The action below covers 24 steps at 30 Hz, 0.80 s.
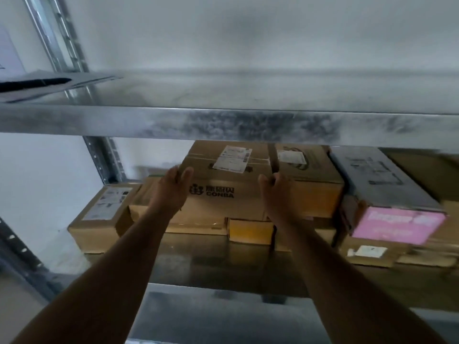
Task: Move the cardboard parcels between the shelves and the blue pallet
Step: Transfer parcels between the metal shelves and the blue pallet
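A brown cardboard parcel printed "CONBA" (223, 180), with a white label on top, sits on other parcels on the lower metal shelf (211, 264). My left hand (171, 187) holds its left front corner, thumb on the front face. My right hand (275, 192) grips its right front corner, fingers wedged between it and the neighbouring brown parcel (313, 180). Flat parcels lie under it, one with a yellow front (250, 230). The blue pallet is out of view.
The upper shelf's steel beam (223, 122) crosses just above the parcels. A labelled brown parcel (104, 217) stands at the left, a grey box with a pink end (392, 207) at the right. A slotted upright (104, 160) rises at the left rear.
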Each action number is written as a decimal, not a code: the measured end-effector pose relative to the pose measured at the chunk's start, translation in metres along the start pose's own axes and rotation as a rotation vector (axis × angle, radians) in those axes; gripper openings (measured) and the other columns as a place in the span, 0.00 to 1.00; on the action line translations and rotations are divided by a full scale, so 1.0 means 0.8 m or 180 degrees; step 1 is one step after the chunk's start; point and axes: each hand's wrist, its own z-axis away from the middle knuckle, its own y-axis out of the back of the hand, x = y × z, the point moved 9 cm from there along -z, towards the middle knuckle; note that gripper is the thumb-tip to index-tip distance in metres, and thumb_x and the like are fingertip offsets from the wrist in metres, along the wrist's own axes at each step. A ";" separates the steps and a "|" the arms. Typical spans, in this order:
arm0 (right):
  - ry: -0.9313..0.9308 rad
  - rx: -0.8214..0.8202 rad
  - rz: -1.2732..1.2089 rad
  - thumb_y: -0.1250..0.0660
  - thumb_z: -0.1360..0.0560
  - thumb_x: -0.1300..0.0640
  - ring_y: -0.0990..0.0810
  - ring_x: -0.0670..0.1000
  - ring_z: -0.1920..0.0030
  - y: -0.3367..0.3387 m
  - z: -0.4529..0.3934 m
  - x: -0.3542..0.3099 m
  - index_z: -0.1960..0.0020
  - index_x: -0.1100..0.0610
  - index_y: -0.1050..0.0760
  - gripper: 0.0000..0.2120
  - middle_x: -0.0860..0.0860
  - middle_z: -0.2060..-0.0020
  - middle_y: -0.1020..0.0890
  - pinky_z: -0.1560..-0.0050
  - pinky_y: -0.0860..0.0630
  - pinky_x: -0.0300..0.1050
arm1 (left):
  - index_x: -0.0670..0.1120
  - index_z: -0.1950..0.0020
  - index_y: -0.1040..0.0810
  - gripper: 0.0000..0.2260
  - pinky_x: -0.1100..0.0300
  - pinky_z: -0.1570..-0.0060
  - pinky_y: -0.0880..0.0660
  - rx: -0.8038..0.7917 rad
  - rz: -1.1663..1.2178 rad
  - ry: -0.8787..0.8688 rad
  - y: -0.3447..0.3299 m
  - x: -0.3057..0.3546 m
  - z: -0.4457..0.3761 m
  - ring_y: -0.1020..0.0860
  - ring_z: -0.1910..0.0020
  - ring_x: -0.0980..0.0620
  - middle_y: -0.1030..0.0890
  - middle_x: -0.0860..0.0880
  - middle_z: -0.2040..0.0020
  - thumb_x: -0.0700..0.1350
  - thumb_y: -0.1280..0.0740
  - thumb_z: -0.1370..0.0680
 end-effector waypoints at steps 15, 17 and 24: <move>-0.0396 -0.0722 -0.0863 0.43 0.22 0.58 0.24 0.49 0.53 -0.017 0.085 -0.002 0.30 0.53 0.34 0.20 0.53 0.46 0.23 0.61 0.27 0.43 | 0.43 0.38 0.29 0.12 0.46 0.43 0.25 -0.0944 0.1300 0.0513 0.016 -0.060 0.056 0.23 0.45 0.43 0.24 0.43 0.46 0.36 0.41 0.21; -0.0349 -0.0756 -0.0909 0.42 0.22 0.60 0.23 0.49 0.54 -0.015 0.101 -0.004 0.31 0.54 0.33 0.19 0.53 0.48 0.22 0.65 0.27 0.39 | 0.43 0.37 0.29 0.14 0.50 0.45 0.24 -0.0999 0.1430 0.0475 0.020 -0.068 0.065 0.23 0.45 0.43 0.24 0.44 0.45 0.34 0.41 0.22; -0.0264 -0.0742 -0.0748 0.42 0.21 0.59 0.23 0.48 0.59 -0.003 0.157 -0.003 0.33 0.54 0.35 0.16 0.51 0.57 0.24 0.65 0.27 0.39 | 0.54 0.41 0.27 0.19 0.68 0.64 0.23 -0.0826 0.1950 0.0521 0.035 -0.089 0.110 0.19 0.55 0.56 0.22 0.52 0.49 0.32 0.39 0.23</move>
